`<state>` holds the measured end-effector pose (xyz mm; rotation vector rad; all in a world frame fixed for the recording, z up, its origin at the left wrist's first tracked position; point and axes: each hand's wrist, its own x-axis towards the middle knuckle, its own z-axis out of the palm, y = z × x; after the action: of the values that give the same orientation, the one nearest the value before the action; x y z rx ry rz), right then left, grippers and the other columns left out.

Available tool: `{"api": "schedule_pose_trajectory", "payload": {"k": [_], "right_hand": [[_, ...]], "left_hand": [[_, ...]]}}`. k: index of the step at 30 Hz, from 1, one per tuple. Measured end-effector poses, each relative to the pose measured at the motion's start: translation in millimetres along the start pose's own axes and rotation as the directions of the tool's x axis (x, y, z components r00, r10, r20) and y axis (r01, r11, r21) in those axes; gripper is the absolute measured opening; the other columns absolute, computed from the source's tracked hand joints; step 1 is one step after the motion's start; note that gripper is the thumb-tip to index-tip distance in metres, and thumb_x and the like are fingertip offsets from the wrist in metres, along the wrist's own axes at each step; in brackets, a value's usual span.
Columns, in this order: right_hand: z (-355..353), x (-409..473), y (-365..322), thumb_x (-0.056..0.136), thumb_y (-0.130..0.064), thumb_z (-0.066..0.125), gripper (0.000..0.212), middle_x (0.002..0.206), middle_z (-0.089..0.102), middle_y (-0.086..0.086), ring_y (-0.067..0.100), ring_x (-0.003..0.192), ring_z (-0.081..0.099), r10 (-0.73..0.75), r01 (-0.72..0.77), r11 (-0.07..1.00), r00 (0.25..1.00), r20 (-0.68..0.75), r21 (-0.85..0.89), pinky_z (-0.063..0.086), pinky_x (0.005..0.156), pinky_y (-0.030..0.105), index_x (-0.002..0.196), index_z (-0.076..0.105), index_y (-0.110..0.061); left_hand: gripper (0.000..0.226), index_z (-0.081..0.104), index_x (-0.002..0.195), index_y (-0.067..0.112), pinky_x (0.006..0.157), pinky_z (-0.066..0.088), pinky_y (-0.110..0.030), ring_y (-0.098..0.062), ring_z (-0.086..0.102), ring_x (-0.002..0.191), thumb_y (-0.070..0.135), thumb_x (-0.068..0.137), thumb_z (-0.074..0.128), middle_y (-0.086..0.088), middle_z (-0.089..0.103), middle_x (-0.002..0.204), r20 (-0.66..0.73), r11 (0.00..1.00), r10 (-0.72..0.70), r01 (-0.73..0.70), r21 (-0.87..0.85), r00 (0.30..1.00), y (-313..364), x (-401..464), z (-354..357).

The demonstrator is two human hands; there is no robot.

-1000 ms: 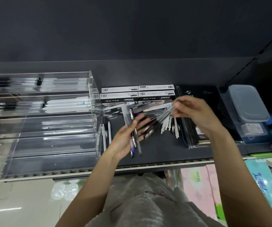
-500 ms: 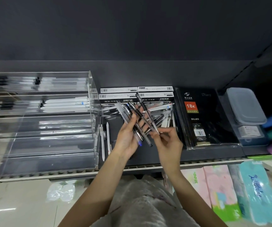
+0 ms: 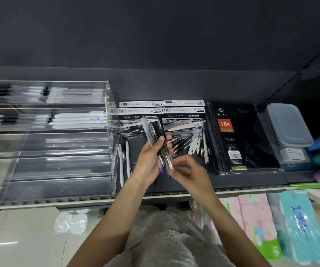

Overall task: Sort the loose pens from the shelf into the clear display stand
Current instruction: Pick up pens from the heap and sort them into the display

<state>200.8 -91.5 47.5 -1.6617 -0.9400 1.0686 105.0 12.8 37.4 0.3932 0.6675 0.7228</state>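
Pens (image 3: 158, 143) bunched upright in gripping left hand (image 3: 149, 164) over shelf's front edge (image 3: 251, 190), right hand (image 3: 189, 170) loosely curled beneath tips, squaring bundle for clear display stand (image 3: 59, 141) at left.

Display stand (image 3: 47, 143) cut off left; right hand (image 3: 189, 170) blurred.

Dark grey back wall (image 3: 155, 35) above a dark shelf (image 3: 242, 182) with a pale slotted front rail. Glossy light floor (image 3: 20, 237) below, reflecting a light streak.
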Motion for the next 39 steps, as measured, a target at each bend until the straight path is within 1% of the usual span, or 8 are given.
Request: {"api": "schedule_pose_trajectory", "payload": {"k": [3, 7, 16, 21, 24, 29, 35, 39], "right_hand": [[-23.4, 14.4, -18.4, 0.083, -0.018, 0.070, 0.028, 0.109, 0.063, -0.012, -0.004, 0.097, 0.059, -0.118, 0.115, 0.985, 0.993, -0.016, -0.127, 0.043, 0.082, 0.008, 0.109, 0.059, -0.021], [-43.4, 55.2, -53.4, 0.089, -0.030, 0.059, 0.036, 0.123, 0.056, -0.015, 0.003, 0.118, 0.048, -0.401, 0.395, 0.831, 0.913, 0.071, -0.391, 0.036, 0.097, 0.018, 0.125, 0.054, -0.028], [-36.1, 104.5, -85.2, 0.087, -0.017, 0.065, 0.021, 0.085, 0.067, -0.003, -0.008, 0.074, 0.061, -0.118, 0.304, 0.876, 0.888, 0.444, -0.375, 0.043, 0.070, 0.006, 0.104, 0.066, -0.005], [-39.9, 103.0, -87.9, 0.091, -0.015, 0.060, 0.009, 0.083, 0.066, 0.001, 0.001, 0.074, 0.062, -0.187, 0.271, 0.921, 0.937, 0.294, -0.280, 0.048, 0.077, 0.018, 0.096, 0.063, -0.009], [-47.4, 101.7, -101.0, 0.093, -0.010, 0.055, 0.004, 0.074, 0.059, -0.004, -0.001, 0.060, 0.055, -0.231, 0.235, 0.965, 0.972, 0.051, -0.117, 0.043, 0.062, 0.012, 0.092, 0.059, -0.011], [-69.2, 72.6, -97.9, 0.086, -0.001, 0.063, 0.008, 0.078, 0.066, 0.008, 0.019, 0.074, 0.068, -0.221, 0.318, 0.910, 0.915, -0.337, 0.266, 0.053, 0.071, 0.025, 0.084, 0.060, -0.009], [-20.4, 32.9, -31.8, 0.075, 0.003, 0.071, 0.016, 0.086, 0.068, 0.017, 0.036, 0.090, 0.066, -0.050, 0.222, 0.888, 0.917, -0.395, 0.403, 0.053, 0.080, 0.031, 0.075, 0.066, -0.012], [1.9, 25.7, -10.0, 0.079, 0.002, 0.068, 0.010, 0.081, 0.071, 0.006, 0.020, 0.085, 0.067, 0.054, 0.140, 0.902, 0.902, -0.427, 0.409, 0.053, 0.086, 0.037, 0.079, 0.066, -0.007]], "left_hand": [[0.017, 0.066, 0.091, 0.002, 0.060, 0.055, -0.023, -0.010, 0.060, 0.060, 0.008, 0.092, 0.050, -0.006, 0.065, 0.077, 0.051, 0.998, -0.043, 0.041, 0.038, 0.998, 4.9, -5.5, -2.6], [0.020, 0.060, 0.102, 0.005, 0.060, 0.053, -0.025, -0.013, 0.059, 0.063, 0.009, 0.083, 0.055, -0.006, 0.067, 0.085, 0.171, 0.974, -0.189, 0.162, 0.158, 0.967, 7.8, -17.7, -3.9], [0.033, 0.054, 0.118, 0.002, 0.063, 0.053, -0.025, -0.015, 0.061, 0.072, 0.006, 0.086, 0.056, -0.007, 0.068, 0.093, 0.216, 0.939, -0.270, 0.206, 0.277, 0.938, 7.6, -26.2, -11.1], [0.023, 0.058, 0.110, 0.003, 0.067, 0.054, -0.023, -0.010, 0.063, 0.074, 0.009, 0.088, 0.055, -0.001, 0.069, 0.094, 0.211, 0.895, -0.273, 0.167, 0.414, 0.939, 14.4, -24.7, -9.8], [0.017, 0.058, 0.108, 0.003, 0.068, 0.054, -0.022, -0.008, 0.064, 0.075, 0.004, 0.093, 0.049, 0.001, 0.070, 0.095, 0.203, 0.850, -0.316, 0.181, 0.494, 0.927, 6.8, -25.9, -12.1], [0.026, 0.056, 0.120, 0.003, 0.072, 0.058, -0.029, -0.018, 0.071, 0.084, 0.001, 0.096, 0.044, -0.006, 0.071, 0.094, 0.066, 0.986, -0.150, 0.144, 0.084, 0.987, -0.5, -18.9, -9.6], [0.026, 0.050, 0.121, 0.001, 0.078, 0.058, -0.031, -0.028, 0.068, 0.099, 0.003, 0.097, 0.040, -0.011, 0.068, 0.115, -0.015, 0.990, 0.030, -0.032, -0.137, 0.999, 10.2, -8.1, 6.3], [0.040, 0.038, 0.138, -0.003, 0.082, 0.057, -0.033, -0.031, 0.066, 0.105, 0.005, 0.099, 0.040, -0.016, 0.062, 0.124, -0.050, 0.982, 0.074, -0.082, -0.170, 0.996, 5.1, -3.4, 10.0]]}}
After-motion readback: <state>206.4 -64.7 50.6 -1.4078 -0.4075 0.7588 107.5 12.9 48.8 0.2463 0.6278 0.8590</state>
